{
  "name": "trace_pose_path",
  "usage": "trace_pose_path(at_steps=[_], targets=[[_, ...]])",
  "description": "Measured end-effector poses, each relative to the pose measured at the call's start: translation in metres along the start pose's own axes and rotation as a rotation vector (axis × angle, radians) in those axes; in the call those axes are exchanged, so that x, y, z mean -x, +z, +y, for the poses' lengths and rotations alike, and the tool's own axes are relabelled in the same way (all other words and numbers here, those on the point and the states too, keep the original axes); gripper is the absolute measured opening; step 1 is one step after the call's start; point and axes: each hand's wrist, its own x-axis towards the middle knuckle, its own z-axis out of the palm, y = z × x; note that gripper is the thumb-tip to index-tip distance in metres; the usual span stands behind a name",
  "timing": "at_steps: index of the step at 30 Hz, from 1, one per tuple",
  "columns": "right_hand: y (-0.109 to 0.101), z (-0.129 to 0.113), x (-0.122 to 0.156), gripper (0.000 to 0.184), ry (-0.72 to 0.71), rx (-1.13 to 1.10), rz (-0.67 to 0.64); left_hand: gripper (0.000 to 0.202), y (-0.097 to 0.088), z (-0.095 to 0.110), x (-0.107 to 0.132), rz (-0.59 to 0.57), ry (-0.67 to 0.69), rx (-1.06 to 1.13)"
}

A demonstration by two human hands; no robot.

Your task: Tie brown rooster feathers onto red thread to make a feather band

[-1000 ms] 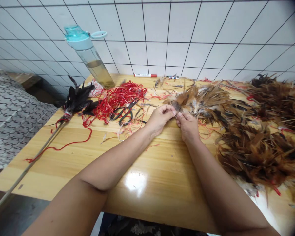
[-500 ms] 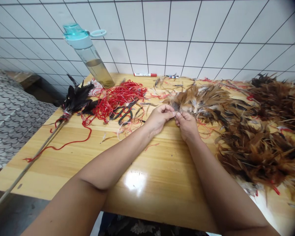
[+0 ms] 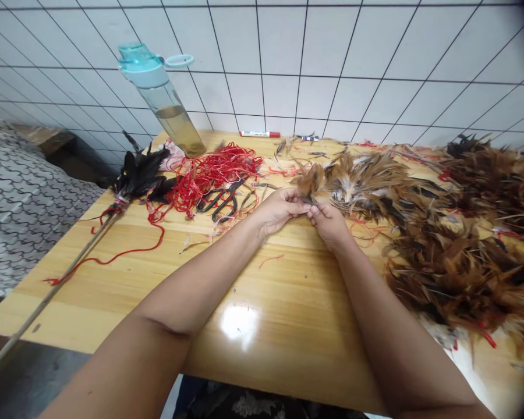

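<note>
Above the wooden table, my left hand (image 3: 283, 210) is closed in a pinch on a small bunch of brown feathers (image 3: 311, 179). My right hand (image 3: 329, 224) meets it fingertip to fingertip, its thumb and fingers pressed together at the lower end of the bunch. Just behind and to the right lies a loose pile of tan feathers (image 3: 367, 177) with pale downy ends. Left of my hands rest dark-handled scissors (image 3: 227, 203), partly under a tangle of red string (image 3: 220, 174).
A stick (image 3: 65, 276) with black feathers (image 3: 137, 174) tied at its end crosses the table's left side. A water bottle (image 3: 172, 116) stands near the tiled wall, with a red-capped marker (image 3: 259, 134) beyond. Large brown feather bundles (image 3: 458, 273) cover the right side.
The brown feather bunch now stands up above my fingertips; before, only a greyish tuft showed there. Both hands have moved slightly down and stay pinched together. The view has shifted slightly.
</note>
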Motion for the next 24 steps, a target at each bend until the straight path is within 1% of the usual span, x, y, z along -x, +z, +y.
trace_pose_path(at_steps=[2,6,13,15,17,20,22,23,24], targets=[[0.000,-0.002,0.000,0.031,-0.027,0.008,-0.017,0.037,0.001,0.000,0.000,-0.028,0.031,0.002],[-0.001,-0.005,0.001,0.029,-0.042,-0.019,-0.027,0.041,0.003,-0.001,-0.001,-0.022,0.056,-0.032],[0.002,-0.006,0.003,0.032,-0.016,-0.128,-0.052,0.044,0.006,0.000,-0.002,-0.010,0.109,-0.077],[0.003,-0.010,0.004,0.035,0.019,-0.175,-0.037,0.042,0.006,0.002,-0.003,0.019,0.132,-0.086],[0.002,-0.015,0.005,0.037,0.084,-0.269,0.008,0.034,0.004,0.005,-0.004,0.114,0.186,-0.124],[-0.001,-0.022,0.003,0.036,0.205,-0.459,0.108,0.014,-0.004,0.011,-0.007,0.357,0.279,-0.275],[-0.003,-0.024,0.001,0.033,0.267,-0.566,0.173,0.005,-0.012,0.015,-0.009,0.494,0.311,-0.440],[-0.005,-0.025,0.000,0.032,0.287,-0.606,0.199,0.003,-0.016,0.016,-0.009,0.533,0.315,-0.546],[-0.005,-0.025,0.000,0.031,0.300,-0.636,0.220,0.002,-0.019,0.017,-0.010,0.543,0.312,-0.665]])
